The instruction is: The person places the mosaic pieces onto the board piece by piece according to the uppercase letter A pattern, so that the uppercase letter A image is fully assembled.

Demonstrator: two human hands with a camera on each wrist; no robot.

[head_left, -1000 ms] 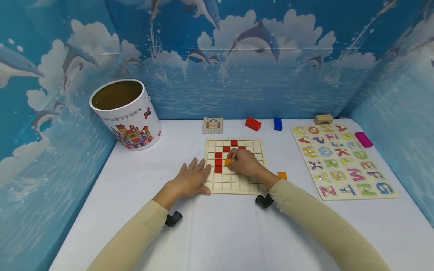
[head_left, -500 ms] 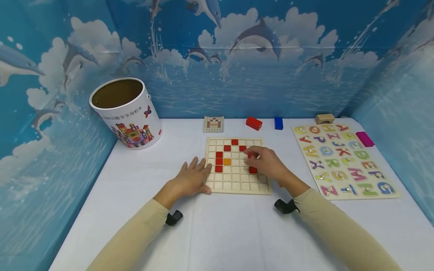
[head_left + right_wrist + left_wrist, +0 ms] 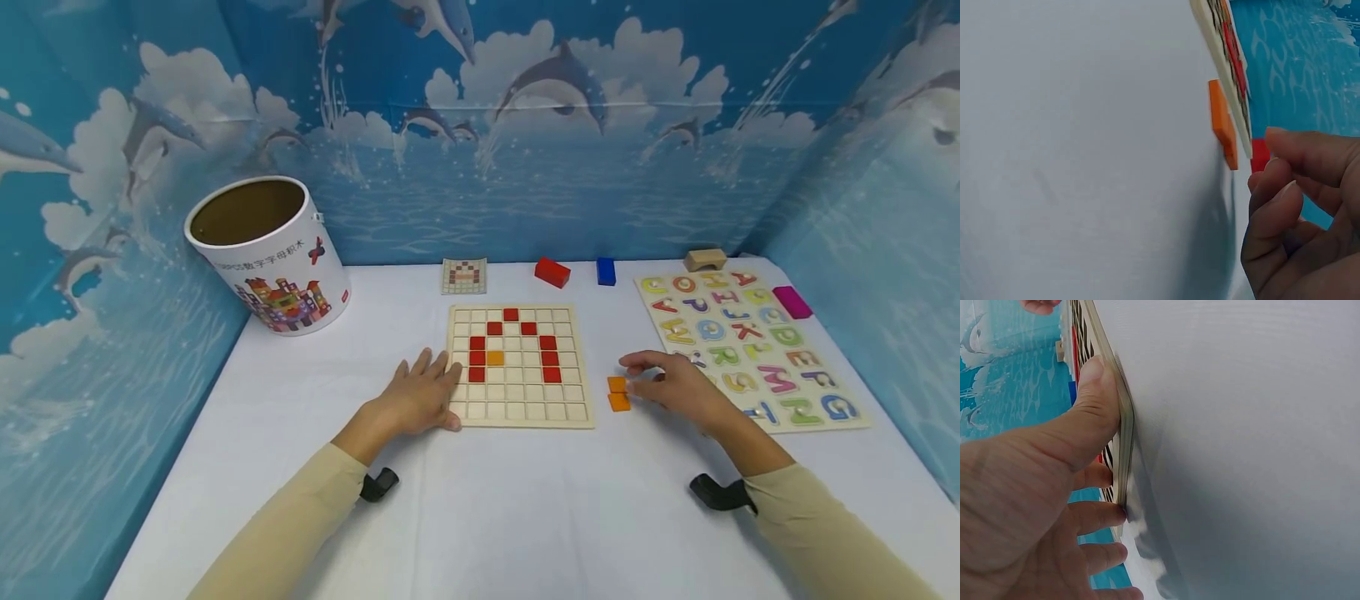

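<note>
A wooden grid board lies on the white table, with red square tiles set in an arch and one orange tile inside its left side. My left hand rests at the board's left edge, fingers spread; in the left wrist view the thumb lies against the board's edge. Right of the board lie two loose orange tiles, touching each other. My right hand hovers just right of them, holding nothing, thumb and forefinger apart. In the right wrist view its fingers are bent, near the orange tiles.
Behind the board lie a small pattern card, a red block and a blue block. A letter puzzle board lies at the right, a magenta block and a wooden block beside it. A large white bucket stands back left.
My right hand has let go of the orange tile in the grid and moved right, off the board, to beside the loose orange tiles. The left hand stays at the board's edge.
</note>
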